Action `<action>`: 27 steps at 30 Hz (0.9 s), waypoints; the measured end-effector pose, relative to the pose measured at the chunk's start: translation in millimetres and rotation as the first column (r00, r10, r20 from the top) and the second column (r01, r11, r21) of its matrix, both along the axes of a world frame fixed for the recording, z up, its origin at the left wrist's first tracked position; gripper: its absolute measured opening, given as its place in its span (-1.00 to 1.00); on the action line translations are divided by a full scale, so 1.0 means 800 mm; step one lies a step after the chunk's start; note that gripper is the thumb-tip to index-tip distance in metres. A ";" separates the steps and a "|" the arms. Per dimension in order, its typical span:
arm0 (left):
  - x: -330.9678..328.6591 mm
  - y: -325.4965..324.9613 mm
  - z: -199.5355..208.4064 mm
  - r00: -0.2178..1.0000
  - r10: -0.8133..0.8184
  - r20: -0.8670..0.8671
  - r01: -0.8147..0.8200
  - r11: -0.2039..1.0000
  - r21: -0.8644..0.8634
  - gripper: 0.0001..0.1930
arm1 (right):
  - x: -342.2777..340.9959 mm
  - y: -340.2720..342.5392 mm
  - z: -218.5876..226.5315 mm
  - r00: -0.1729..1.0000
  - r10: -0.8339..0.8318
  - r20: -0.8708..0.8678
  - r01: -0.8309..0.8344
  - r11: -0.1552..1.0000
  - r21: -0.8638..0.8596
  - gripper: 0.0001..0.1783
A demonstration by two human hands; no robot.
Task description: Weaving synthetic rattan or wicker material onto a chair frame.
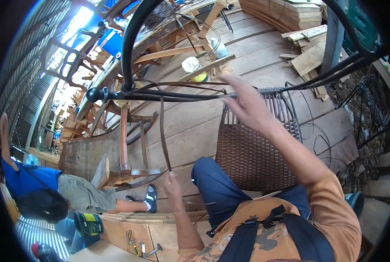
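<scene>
The brown strip (pixel 163 135) runs from the black frame (pixel 177 97) to the left hand (pixel 173 187), fingers clamped on it; the right hand (pixel 251 107) has fingers apart. Probably light, bendy; best held near its end.

I have the right arm (pixel 302 153) stretched well forward, right hand (pixel 251 107) spread, thumb (pixel 233 106) apart from fingers (pixel 235 83); my left hand (pixel 173 184) is curled closed, left forearm (pixel 185 222) pointing forward

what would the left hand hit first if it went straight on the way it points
Going up along the strip it holds, the left hand would probably meet the black bar first, though depth is unclear.
</scene>
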State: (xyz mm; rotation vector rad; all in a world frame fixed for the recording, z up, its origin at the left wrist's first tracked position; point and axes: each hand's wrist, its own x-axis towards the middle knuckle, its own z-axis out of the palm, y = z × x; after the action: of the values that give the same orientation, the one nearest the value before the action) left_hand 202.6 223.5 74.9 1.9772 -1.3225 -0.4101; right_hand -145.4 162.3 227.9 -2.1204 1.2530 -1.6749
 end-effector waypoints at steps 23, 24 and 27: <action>-0.259 -0.024 0.209 0.736 -0.557 0.385 0.537 0.132 -0.833 -0.81 | -0.075 0.071 -0.051 0.890 -0.451 -0.065 0.454 0.891 0.033 -0.48; -0.243 -0.021 0.239 0.771 -0.370 0.518 0.564 0.021 -0.825 -0.82 | -0.079 0.104 -0.017 0.926 -0.377 -0.017 0.375 0.925 -0.051 -0.46; -0.204 -0.031 0.335 0.850 0.081 0.521 0.527 -0.165 -0.834 -0.73 | -0.156 0.164 0.060 0.911 -0.335 0.240 0.412 0.725 -0.552 -0.53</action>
State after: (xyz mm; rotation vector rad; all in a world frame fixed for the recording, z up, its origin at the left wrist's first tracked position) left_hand 39.4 198.3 342.6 0.3279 -1.4616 0.8498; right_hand -270.4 293.1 275.9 -2.0927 1.3078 -2.6359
